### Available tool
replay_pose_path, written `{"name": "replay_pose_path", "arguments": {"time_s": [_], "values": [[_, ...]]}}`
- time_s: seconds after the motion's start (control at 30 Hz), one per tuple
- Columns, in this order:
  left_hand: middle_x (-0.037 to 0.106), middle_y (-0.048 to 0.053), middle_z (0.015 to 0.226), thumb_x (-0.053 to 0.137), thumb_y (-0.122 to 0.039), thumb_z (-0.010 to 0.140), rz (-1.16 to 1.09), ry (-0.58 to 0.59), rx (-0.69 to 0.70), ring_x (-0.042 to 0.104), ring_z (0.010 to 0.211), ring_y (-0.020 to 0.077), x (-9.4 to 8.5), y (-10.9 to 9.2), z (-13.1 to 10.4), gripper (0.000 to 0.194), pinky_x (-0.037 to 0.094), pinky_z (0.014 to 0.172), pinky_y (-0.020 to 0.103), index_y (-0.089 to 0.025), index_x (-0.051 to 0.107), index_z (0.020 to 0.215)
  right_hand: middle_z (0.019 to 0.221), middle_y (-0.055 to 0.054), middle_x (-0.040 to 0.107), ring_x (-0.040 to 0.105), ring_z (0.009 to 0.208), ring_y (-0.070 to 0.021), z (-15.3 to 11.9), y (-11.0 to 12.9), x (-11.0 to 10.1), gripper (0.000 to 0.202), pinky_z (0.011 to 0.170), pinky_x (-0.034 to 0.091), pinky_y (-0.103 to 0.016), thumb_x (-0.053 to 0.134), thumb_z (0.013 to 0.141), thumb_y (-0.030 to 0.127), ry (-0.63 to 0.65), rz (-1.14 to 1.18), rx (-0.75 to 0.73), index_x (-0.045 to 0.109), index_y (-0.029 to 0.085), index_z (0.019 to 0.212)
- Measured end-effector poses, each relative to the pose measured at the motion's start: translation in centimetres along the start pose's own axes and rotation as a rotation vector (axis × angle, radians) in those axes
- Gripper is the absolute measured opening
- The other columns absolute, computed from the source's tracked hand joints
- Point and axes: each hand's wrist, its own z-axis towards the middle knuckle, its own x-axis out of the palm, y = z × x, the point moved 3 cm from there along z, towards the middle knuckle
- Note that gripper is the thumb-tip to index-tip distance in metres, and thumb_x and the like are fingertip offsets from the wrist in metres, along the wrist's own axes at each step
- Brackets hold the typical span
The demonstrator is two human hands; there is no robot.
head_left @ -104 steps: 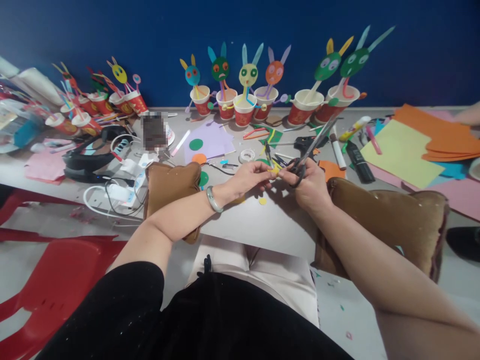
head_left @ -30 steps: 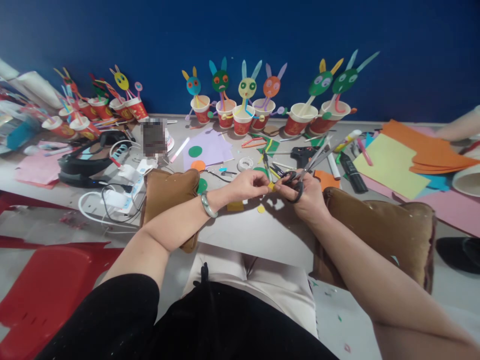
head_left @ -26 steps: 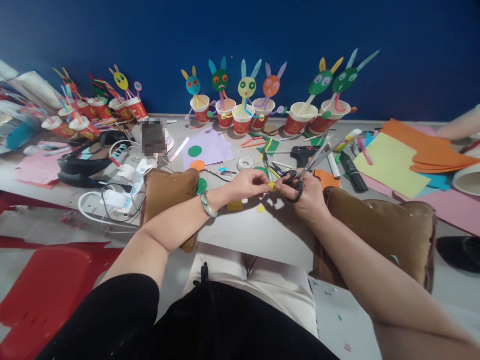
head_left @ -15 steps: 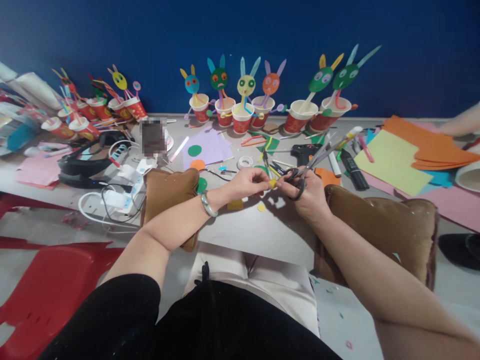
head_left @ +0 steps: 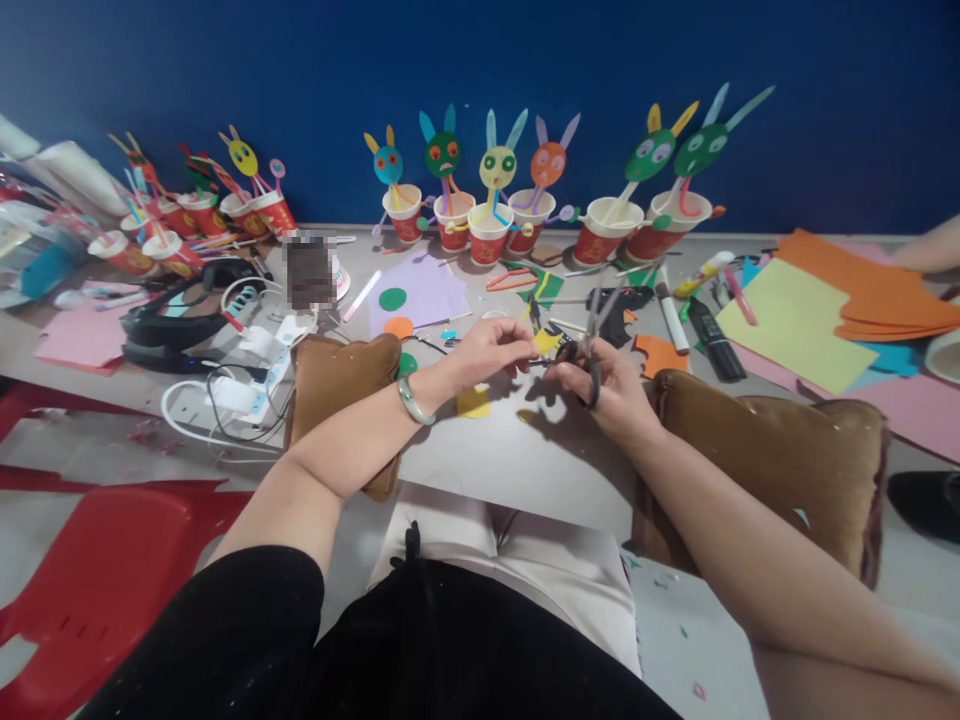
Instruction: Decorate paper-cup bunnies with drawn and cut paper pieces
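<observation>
My right hand [head_left: 619, 385] is closed around the handles of scissors [head_left: 596, 318], whose blades point up and away from me. My left hand [head_left: 491, 352], with a bangle on the wrist, pinches a small yellow paper piece [head_left: 546, 343] at its fingertips. The two hands are close together over the table, fingertips a little apart. Below them on the tabletop lie a yellow paper square [head_left: 472, 402] and a small round yellow piece [head_left: 526, 415], the latter in shadow.
Red paper cups [head_left: 487, 240] with paper rabbit-like figures stand along the blue wall. Brown cushions [head_left: 772, 450] lie under both arms. Coloured paper [head_left: 795, 320], a black marker [head_left: 716, 340] and a glue gun [head_left: 619, 315] lie right; a power strip [head_left: 270, 380] lies left.
The scissors have swung more upright in my right hand. My hands have moved slightly apart, and the yellow piece shows more plainly by my left fingertips. The view has shifted slightly.
</observation>
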Motion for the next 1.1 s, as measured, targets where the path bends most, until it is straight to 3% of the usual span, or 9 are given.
{"name": "replay_pose_path", "arguments": {"time_s": [0.17,0.3,0.57,0.83,1.1], "values": [[0.067,-0.003,0.068,0.074,-0.015,0.094,-0.144,-0.075,0.009,0.065,0.065,0.0084,-0.7,0.0,0.4,0.02,0.049,0.067,0.023,-0.018,0.058,0.081,0.073,-0.004,0.072,0.061,0.06,-0.0173,-0.1,0.3,0.6,0.075,0.055,0.05,-0.032,0.091,0.064,0.09,0.19,-0.025,0.088,0.061,0.025,0.084],[0.07,-0.003,0.073,0.082,-0.023,0.089,-0.208,-0.094,0.014,0.07,0.07,0.0104,-0.9,0.5,0.7,0.026,0.052,0.071,0.024,-0.02,0.058,0.084,0.067,-0.004,0.069,0.06,0.058,-0.0168,-0.2,0.3,0.8,0.08,0.053,0.048,-0.03,0.085,0.062,0.098,0.267,-0.081,0.142,0.056,0.025,0.08],[0.073,-0.003,0.077,0.086,-0.028,0.085,-0.295,-0.08,0.082,0.073,0.073,0.0117,-0.9,1.0,0.7,0.03,0.053,0.069,0.024,-0.021,0.057,0.085,0.068,-0.004,0.068,0.059,0.059,-0.0171,-0.1,0.1,1.0,0.079,0.053,0.047,-0.03,0.083,0.065,0.098,0.292,-0.111,0.108,0.056,0.025,0.08],[0.072,-0.004,0.078,0.096,-0.036,0.079,-0.303,-0.088,0.037,0.073,0.075,0.0108,-0.6,0.7,0.6,0.042,0.052,0.069,0.024,-0.02,0.058,0.085,0.07,-0.004,0.067,0.057,0.06,-0.0165,-0.2,-0.1,1.2,0.078,0.054,0.047,-0.031,0.084,0.066,0.096,0.298,-0.081,0.124,0.056,0.025,0.082],[0.07,-0.004,0.074,0.096,-0.034,0.081,-0.326,-0.115,0.023,0.07,0.072,0.0103,-0.3,0.5,0.3,0.041,0.052,0.068,0.024,-0.02,0.057,0.082,0.071,-0.005,0.068,0.058,0.061,-0.0173,-0.1,-0.4,1.1,0.079,0.056,0.046,-0.032,0.082,0.066,0.099,0.297,-0.094,0.12,0.056,0.025,0.081]]}}
